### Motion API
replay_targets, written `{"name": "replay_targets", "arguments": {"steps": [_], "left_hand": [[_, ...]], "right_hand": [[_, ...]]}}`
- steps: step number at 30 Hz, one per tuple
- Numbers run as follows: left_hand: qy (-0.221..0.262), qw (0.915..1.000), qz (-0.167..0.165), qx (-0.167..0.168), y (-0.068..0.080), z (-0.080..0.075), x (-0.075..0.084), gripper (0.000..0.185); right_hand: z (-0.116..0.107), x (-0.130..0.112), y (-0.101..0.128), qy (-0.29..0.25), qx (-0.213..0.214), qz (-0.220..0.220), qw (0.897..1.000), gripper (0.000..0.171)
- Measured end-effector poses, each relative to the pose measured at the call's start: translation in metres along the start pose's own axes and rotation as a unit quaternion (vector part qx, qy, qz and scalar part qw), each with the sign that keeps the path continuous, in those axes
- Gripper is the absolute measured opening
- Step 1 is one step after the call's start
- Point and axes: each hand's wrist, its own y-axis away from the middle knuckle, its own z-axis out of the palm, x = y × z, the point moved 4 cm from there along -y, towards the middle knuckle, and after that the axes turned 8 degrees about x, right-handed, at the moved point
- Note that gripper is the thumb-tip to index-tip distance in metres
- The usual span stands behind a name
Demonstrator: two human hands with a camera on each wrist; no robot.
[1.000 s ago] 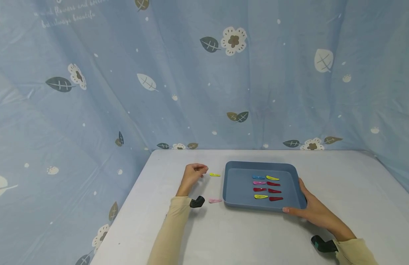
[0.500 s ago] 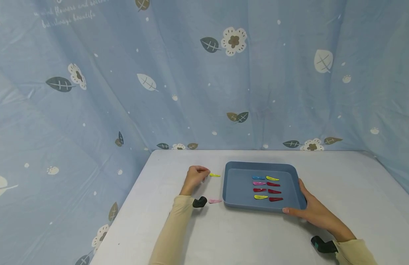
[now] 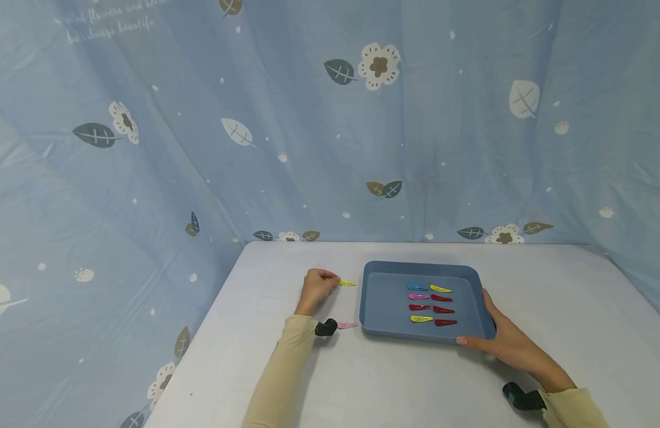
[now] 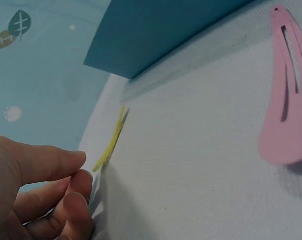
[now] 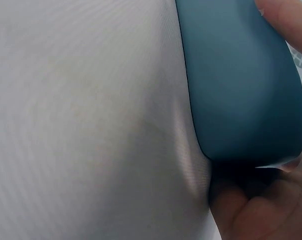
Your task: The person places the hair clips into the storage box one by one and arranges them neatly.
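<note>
My left hand (image 3: 316, 289) reaches to a yellow hair clip (image 3: 348, 283) lying on the table left of the tray. In the left wrist view the thumb and bent fingers (image 4: 80, 160) are at the near end of that yellow clip (image 4: 111, 142); whether they pinch it I cannot tell. A pink hair clip (image 4: 288, 125) lies nearer, beside the black wrist camera in the head view. My right hand (image 3: 508, 342) grips the near right corner of the blue-grey tray (image 3: 385, 309), thumb on the front side, fingers along the right side. Part of those fingers is hidden.
Several hair clips lie in two columns in the tray: blue (image 3: 417, 288), pink (image 3: 418, 296), yellow (image 3: 422, 318) and dark red ones (image 3: 445, 323). A white cloth covers the table (image 3: 383, 386). Behind and to the left hangs a blue patterned curtain (image 3: 287, 107).
My left hand has moved slightly right and toward me, bringing its fingertips to the end of the yellow hair clip. The right hand and tray have stayed in place.
</note>
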Motion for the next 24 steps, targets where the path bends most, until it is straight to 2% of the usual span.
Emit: {"name": "replay_targets", "arguments": {"steps": [8,13,24], "left_hand": [[-0.057,0.9984,0.006,0.001,0.0014,0.0025,0.0009,0.013],[-0.068,0.9976,0.01,0.003,0.0024,0.0022,0.0034,0.012],[-0.098,0.9951,-0.005,-0.005,0.0058,0.0015,0.0094,0.006]], "right_hand": [[0.001,-0.0014,0.001,0.003,-0.005,0.016,1.0,0.103],[0.0001,-0.0031,0.0023,0.004,-0.005,0.015,1.0,0.102],[-0.0004,-0.0031,0.0026,0.004,-0.007,0.018,1.0,0.101]]}}
